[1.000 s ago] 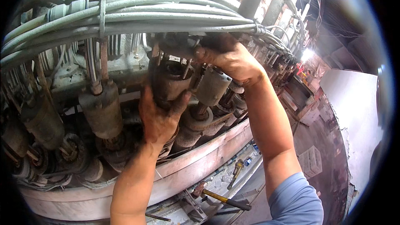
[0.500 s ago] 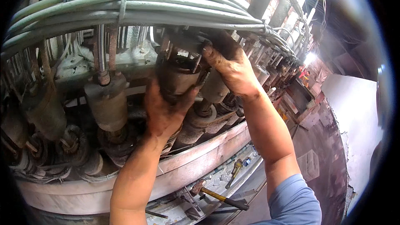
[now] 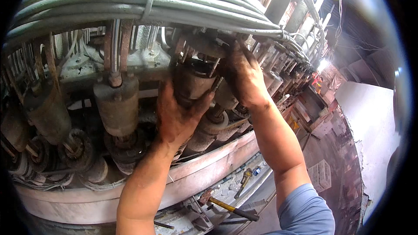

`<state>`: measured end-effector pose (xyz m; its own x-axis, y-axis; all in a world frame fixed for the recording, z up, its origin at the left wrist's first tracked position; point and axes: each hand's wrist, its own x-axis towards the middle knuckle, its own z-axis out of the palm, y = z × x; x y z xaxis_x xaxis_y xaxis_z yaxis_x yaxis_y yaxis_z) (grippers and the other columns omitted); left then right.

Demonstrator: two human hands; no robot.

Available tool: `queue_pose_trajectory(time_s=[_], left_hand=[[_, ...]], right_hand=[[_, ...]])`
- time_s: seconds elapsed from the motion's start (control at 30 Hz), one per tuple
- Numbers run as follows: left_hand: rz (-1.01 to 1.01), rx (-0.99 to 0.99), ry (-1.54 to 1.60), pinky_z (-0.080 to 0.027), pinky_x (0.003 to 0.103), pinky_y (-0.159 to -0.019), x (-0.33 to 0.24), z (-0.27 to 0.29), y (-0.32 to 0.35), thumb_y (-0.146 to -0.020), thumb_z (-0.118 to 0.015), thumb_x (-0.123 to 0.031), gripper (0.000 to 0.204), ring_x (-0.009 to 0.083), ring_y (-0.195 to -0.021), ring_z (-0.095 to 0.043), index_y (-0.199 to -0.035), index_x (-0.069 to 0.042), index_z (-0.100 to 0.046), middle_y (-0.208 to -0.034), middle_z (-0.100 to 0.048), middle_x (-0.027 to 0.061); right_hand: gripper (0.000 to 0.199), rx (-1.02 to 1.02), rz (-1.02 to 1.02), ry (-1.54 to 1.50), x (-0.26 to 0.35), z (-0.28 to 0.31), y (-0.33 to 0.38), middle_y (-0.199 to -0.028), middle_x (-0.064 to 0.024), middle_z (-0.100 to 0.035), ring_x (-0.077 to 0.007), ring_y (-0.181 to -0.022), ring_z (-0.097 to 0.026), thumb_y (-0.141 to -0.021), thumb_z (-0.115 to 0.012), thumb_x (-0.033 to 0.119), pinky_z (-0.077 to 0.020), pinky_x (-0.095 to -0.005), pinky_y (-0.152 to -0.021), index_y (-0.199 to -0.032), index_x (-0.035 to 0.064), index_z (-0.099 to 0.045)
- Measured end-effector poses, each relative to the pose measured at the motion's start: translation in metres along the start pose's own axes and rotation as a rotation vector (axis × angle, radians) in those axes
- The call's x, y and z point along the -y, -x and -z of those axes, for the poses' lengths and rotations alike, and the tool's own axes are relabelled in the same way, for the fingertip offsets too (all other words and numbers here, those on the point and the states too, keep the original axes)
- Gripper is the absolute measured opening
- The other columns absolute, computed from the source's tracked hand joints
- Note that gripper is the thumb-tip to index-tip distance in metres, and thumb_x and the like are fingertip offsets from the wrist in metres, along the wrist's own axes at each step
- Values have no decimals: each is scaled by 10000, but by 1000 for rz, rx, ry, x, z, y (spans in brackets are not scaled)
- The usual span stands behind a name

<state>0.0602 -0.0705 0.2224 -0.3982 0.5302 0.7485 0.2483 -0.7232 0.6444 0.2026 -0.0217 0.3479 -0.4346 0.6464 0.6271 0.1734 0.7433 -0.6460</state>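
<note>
Here the left hand [image 3: 176,115] cups the grimy cylinder [image 3: 191,85] from below, fingers wrapped around it, just under the cable bundle [image 3: 130,4]; the right hand [image 3: 244,78] grips its upper right side. Judging by this, steady support underneath while the upper hand works seems wisest.

Bare forearms, grimy left hand [image 3: 176,117] and right hand [image 3: 244,78] — blue short sleeve [image 3: 305,211]

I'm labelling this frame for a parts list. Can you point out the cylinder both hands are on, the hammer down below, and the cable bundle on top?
Grimy metal cylinder [image 3: 191,88], head view, on its bare side between the hands.
Hammer [image 3: 226,205], head view, on the yellow handle.
Grey cable bundle [image 3: 87,6], head view, on the cables left of the strap.
</note>
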Motion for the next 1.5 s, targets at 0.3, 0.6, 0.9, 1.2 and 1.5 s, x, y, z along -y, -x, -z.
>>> queue_pose_trajectory(time_s=[0.3, 0.6, 0.9, 1.2, 1.5], left_hand=[[43, 13, 50, -514, 418, -1007, -2, -7, 1, -855, -864, -365, 795, 278, -1160, -629, -1416, 9, -440, -1291, -607, 193], [-26, -44, -52, -507, 419, -1002, -12, -4, -1, -858, -859, -383, 756, 302, -1135, -639, -1383, 7, -478, -1259, -626, 192], [-26, -49, -36, -502, 440, -1014, -10, 20, 4, -812, -887, -359, 759, 336, -1164, -636, -1370, -9, -511, -1277, -633, 200], [-139, -12, 203, -523, 455, -979, -5, 30, 4, -769, -855, -168, 724, 388, -1136, -653, -1388, 0, -519, -1239, -655, 217], [-175, -127, -78, -525, 462, -962, -17, 29, 8, -772, -841, -149, 653, 392, -1093, -657, -1329, 5, -537, -1209, -659, 208]], right_hand=[[565, 131, -87, -218, -9, 17, 4, -1334, -162, -652, -249, -1239, -627, -984, -650, 107, -518, -353, -1029, -1500, -13, -452], [409, 98, -183, -259, -21, -1, -2, -1284, -176, -702, -258, -1173, -663, -1005, -679, 226, -525, -372, -999, -1342, 1, -619], [371, -281, 386, 196, 21, -18, 60, -1179, -200, -681, -232, -997, -691, -895, -658, -41, -574, -325, -846, -1263, -71, -619], [649, 159, 533, 983, 83, -41, 40, -1400, -233, -619, -397, -1157, -687, -832, -795, 152, -608, -435, -866, -1438, 56, -583], [640, 229, 532, 983, 95, -39, 26, -1332, -227, -658, -406, -1060, -710, -826, -812, 209, -605, -441, -828, -1417, 72, -606]])
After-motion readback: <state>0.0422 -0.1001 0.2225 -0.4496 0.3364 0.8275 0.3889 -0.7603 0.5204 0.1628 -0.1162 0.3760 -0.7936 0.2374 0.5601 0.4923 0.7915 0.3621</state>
